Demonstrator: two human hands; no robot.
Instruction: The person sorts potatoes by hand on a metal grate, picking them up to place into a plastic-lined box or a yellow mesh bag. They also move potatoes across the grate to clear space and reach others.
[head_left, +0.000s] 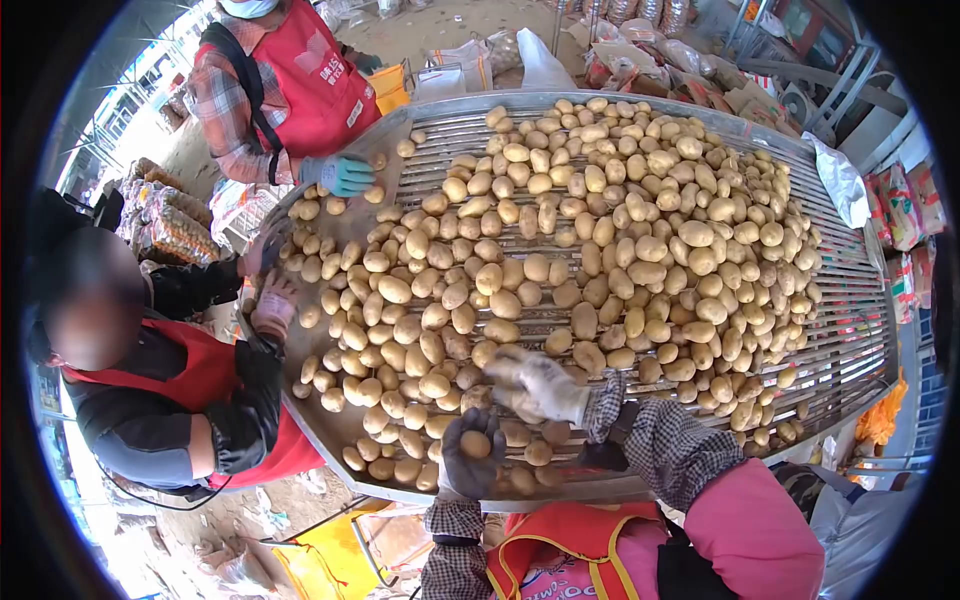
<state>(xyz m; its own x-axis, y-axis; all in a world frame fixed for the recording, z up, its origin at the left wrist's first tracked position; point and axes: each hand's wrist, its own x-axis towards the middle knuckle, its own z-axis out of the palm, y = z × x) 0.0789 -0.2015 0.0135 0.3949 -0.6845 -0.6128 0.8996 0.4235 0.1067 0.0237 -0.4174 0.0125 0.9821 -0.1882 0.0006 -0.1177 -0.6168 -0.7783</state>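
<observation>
Pink sleeve (pixel 760 530): nearest the camera, along the bottom with a red apron (pixel 565 520) edged in yellow; checked oversleeves (pixel 680 440) cover the forearms.
Left hand (pixel 470 455): dark grey glove, palm up at the near edge, fingers half curled around 1 potato (pixel 475 444).
Right hand (pixel 537 385): pale glove, blurred, above the near part of the spread; how far its fingers are open, and whether they have hold of anything, I cannot tell.
Potatoes (pixel 700 235): piled thickly right of centre, thinner and more scattered towards the picture's left.
Slatted table (pixel 850 300): metal, its bars bare at the far right.
Co-workers: 2 people in red aprons on the picture's left; 1 has a teal glove (pixel 345 177) at the upper-left edge, the other a pinkish glove (pixel 277 300) beside the left rim.
Surroundings: white bag (pixel 840 180) over the right rim; netted sacks (pixel 170 212) at far left.
</observation>
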